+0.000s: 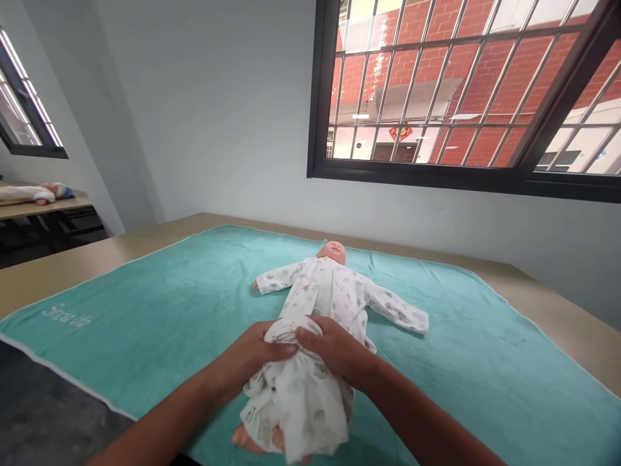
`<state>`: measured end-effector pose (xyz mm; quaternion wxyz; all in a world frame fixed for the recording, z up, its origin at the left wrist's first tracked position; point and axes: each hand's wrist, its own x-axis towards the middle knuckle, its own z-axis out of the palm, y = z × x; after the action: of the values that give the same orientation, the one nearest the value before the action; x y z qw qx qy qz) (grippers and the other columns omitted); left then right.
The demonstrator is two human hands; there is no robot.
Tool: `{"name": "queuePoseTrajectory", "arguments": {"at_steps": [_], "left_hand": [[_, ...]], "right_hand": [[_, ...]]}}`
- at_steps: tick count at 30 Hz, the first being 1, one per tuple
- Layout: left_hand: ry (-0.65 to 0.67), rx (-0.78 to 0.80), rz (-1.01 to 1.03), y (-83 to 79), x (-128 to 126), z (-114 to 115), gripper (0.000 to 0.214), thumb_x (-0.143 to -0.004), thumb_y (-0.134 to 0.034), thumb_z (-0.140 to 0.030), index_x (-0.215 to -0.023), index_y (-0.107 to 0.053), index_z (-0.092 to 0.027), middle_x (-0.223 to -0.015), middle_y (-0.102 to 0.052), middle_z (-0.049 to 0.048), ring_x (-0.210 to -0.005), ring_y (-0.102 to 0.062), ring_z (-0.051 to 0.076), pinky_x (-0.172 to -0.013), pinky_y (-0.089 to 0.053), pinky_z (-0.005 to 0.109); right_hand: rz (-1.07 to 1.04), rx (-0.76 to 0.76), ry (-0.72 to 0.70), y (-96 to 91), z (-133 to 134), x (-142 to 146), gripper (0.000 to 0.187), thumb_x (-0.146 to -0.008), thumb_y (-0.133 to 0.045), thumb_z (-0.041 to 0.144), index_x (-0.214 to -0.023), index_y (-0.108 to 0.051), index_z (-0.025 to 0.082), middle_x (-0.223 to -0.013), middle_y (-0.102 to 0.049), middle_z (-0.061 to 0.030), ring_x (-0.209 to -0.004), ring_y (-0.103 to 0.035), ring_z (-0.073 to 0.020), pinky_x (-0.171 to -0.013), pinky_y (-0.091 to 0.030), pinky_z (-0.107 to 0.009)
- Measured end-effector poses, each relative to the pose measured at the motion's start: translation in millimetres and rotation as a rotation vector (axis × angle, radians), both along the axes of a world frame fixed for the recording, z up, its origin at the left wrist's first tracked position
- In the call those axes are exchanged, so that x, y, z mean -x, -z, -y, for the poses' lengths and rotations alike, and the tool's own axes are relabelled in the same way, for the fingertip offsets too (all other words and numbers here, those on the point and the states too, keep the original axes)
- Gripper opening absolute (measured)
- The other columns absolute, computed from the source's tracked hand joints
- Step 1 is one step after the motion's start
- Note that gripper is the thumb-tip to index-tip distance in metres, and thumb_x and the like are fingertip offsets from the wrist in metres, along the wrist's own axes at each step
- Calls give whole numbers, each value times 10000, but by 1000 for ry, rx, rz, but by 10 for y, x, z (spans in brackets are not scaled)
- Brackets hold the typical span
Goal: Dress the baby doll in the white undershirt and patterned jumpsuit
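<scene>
The left hand [257,353] grips one side of the bunched upper edge of a printed lower garment [313,404], which lies between the two hands and spreads below them over the legs of the doll [332,251], bare toes showing at its lower left. The cloth is white with small faint motifs, creased and gathered into a thick roll at the top, matching the doll's open-armed jacket [347,294], while the right hand [334,346] clasps the other side, thumb pressed on the roll, above the teal towel [169,298]
</scene>
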<state>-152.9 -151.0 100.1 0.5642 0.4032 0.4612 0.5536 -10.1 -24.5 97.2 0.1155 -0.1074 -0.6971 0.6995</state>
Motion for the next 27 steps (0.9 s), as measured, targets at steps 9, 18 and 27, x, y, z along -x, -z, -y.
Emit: {"name": "queuePoseTrajectory", "arguments": {"at_steps": [9, 18, 27], "left_hand": [[-176, -5, 318, 89, -195, 119, 325, -828, -654, -252, -1119, -679, -111, -947, -727, 144, -861, -682, 274, -749, -520, 338], [-216, -65, -55, 24, -479, 67, 801, -625, -788, -185, -1362, -475, -230, -1197, -662, 94, -1074, -612, 329, -870, -510, 406], [-583, 45, -358, 113, -405, 114, 314, -751, -527, -204, -1050, -624, -181, -864, -678, 27, -813, -632, 224, -699, -502, 307]], "right_hand": [[-14, 80, -113, -62, -6, -56, 430, -708, -758, 440, -1054, -684, 198, -962, -699, -45, -943, -625, -237, -862, -475, -371], [-6, 40, 223, 76, 118, 79, 321, -787, -657, 488, -891, -632, 186, -886, -670, -36, -852, -608, -209, -761, -475, -329], [15, -231, -7, -49, 99, -13, 355, -762, -681, 478, -984, -643, 204, -965, -684, -23, -942, -618, -227, -803, -480, -326]]}}
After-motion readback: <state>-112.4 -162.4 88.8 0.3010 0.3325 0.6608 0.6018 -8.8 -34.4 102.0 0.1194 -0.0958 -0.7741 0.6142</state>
